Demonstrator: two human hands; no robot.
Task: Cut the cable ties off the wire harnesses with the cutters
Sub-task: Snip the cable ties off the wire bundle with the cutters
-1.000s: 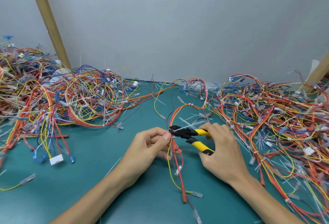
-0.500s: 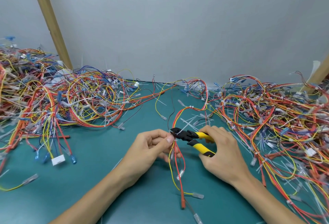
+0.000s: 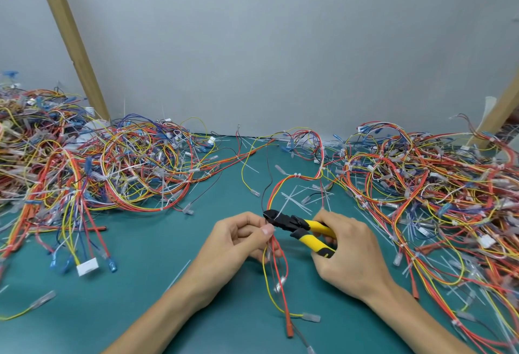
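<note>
My left hand [image 3: 238, 241] pinches a thin harness of red, orange and yellow wires [image 3: 276, 272] over the green table, near its middle. My right hand [image 3: 348, 252] grips the yellow handles of the cutters [image 3: 302, 228]. Their black jaws sit at the wires just above my left thumb, where a white cable tie [image 3: 279, 213] sticks up. The harness hangs down below my hands, ending in a red connector [image 3: 289, 331] and a clear terminal [image 3: 311, 317].
A big heap of tied harnesses [image 3: 92, 168] lies at the left and another heap [image 3: 427, 185] at the right. Cut white tie scraps [image 3: 297, 199] lie behind my hands. Two wooden struts [image 3: 70, 39] lean against the grey wall.
The view has shifted slightly. Both hands and the cutters stay at the same spot on the harness; the hanging wire ends have swung a little.
</note>
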